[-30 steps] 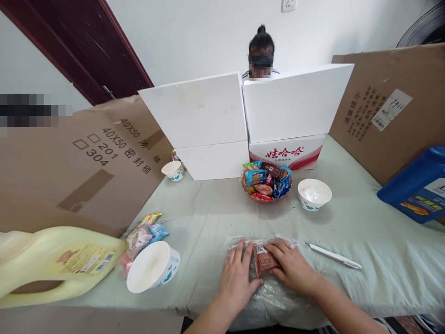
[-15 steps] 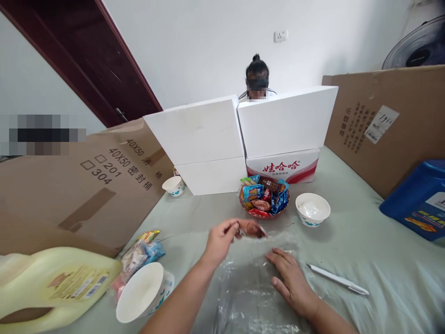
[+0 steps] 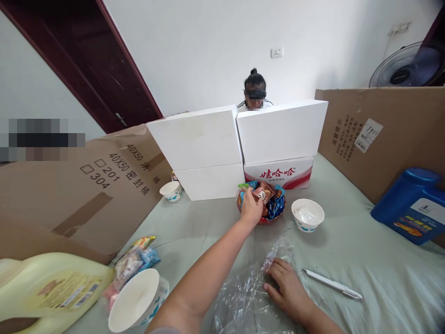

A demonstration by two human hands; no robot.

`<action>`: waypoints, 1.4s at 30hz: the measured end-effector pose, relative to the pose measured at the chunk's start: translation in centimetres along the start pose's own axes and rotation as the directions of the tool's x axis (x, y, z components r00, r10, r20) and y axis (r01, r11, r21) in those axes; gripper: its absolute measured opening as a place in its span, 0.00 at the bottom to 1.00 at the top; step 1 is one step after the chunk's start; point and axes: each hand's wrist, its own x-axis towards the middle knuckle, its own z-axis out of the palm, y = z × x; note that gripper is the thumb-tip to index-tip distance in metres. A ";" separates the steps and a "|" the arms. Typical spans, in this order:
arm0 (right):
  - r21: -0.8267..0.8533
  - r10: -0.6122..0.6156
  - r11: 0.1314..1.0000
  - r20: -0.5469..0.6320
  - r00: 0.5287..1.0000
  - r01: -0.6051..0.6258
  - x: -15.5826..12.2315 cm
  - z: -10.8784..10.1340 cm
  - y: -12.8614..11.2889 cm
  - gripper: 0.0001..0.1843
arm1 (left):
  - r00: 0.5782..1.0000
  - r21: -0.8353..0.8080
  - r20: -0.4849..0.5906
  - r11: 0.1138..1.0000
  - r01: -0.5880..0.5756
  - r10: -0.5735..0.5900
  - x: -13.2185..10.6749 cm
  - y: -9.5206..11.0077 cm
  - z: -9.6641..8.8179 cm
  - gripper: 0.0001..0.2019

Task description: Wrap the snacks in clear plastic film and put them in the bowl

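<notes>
My left hand (image 3: pixel 251 208) reaches out over a red bowl (image 3: pixel 278 214) piled with wrapped snacks, and its fingers are closed on a brown snack packet (image 3: pixel 263 194) held just above the pile. My right hand (image 3: pixel 287 290) rests near me on a crumpled clear plastic bag (image 3: pixel 243 301), with its fingers curled onto the film at the bag's upper edge. A white pen (image 3: pixel 332 284) lies on the pale green cloth just right of that hand. An empty white paper bowl (image 3: pixel 308 215) stands right of the snack bowl.
A yellow jug (image 3: pixel 48 290) lies at the near left beside a tipped white bowl (image 3: pixel 137 300) and loose snack packets (image 3: pixel 134 262). White foam boxes (image 3: pixel 239 139), cardboard sheets (image 3: pixel 382 134) and a blue container (image 3: pixel 412 204) ring the table. A person (image 3: pixel 255 93) sits behind the boxes.
My left hand lifted the brown snack packet off the plastic bag and carried it forward to the snack bowl. My right hand stayed on the bag. The view tilted upward.
</notes>
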 end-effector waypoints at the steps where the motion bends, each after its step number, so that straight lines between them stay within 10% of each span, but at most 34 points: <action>1: -0.032 0.009 0.999 0.006 1.000 -0.009 0.0 0.1 0.0 0.20 | 0.996 0.042 0.008 0.995 -0.091 0.091 -1.2 0.4 -0.7 0.20; 3: -0.114 0.026 0.993 0.026 0.999 -0.023 0.1 0.5 0.0 0.27 | 0.923 0.143 0.149 0.916 -0.375 0.355 -4.8 1.1 -2.2 0.21; 5: -0.196 0.046 0.980 0.064 0.997 -0.033 0.3 1.0 0.2 0.32 | 0.698 0.076 0.510 0.781 -0.619 0.503 -9.7 1.3 -3.7 0.14; 7: -0.265 0.074 0.964 0.124 0.990 -0.039 0.6 1.5 0.2 0.31 | 0.463 0.048 0.787 0.707 -0.705 0.408 -14.5 0.8 -5.0 0.09; 8: -0.292 0.084 0.956 0.153 0.985 -0.036 0.7 1.6 0.2 0.31 | 0.465 0.154 0.837 0.693 -0.705 0.288 -16.4 0.2 -5.6 0.10; 11: -0.326 0.093 0.945 0.206 0.974 -0.021 0.6 1.6 -0.4 0.37 | 0.670 0.594 0.738 0.551 -0.586 -0.082 -18.7 -2.3 -7.3 0.15; 15: -0.337 0.162 0.938 0.231 0.959 -0.077 0.5 0.9 -2.3 0.42 | 0.902 0.858 0.427 0.344 -0.381 -0.065 -16.5 -5.9 -9.3 0.20; 17: -0.346 0.195 0.931 0.212 0.958 -0.113 0.9 0.5 -3.2 0.39 | 0.897 0.819 0.439 0.390 -0.421 0.047 -15.7 -7.1 -9.6 0.20; 22: -0.350 0.179 0.926 0.080 0.981 -0.140 2.5 -0.1 -2.8 0.27 | 0.738 0.548 0.661 0.585 -0.598 0.136 -16.0 -9.2 -8.4 0.21; 28: -0.477 0.339 0.825 -0.015 0.941 -0.305 1.8 0.2 0.9 0.48 | 0.772 0.593 0.633 0.672 -0.443 -0.049 -17.0 -10.5 -9.5 0.36; 35: -0.479 0.269 0.844 -0.013 0.963 -0.242 3.4 -0.6 -0.6 0.33 | 0.819 0.620 0.572 0.675 -0.401 -0.038 -14.2 -7.7 -9.2 0.25; 42: -0.451 0.346 0.830 -0.047 0.937 -0.329 4.8 0.9 1.7 0.40 | 0.849 0.625 0.527 0.683 -0.378 -0.013 -10.4 -11.9 -8.2 0.28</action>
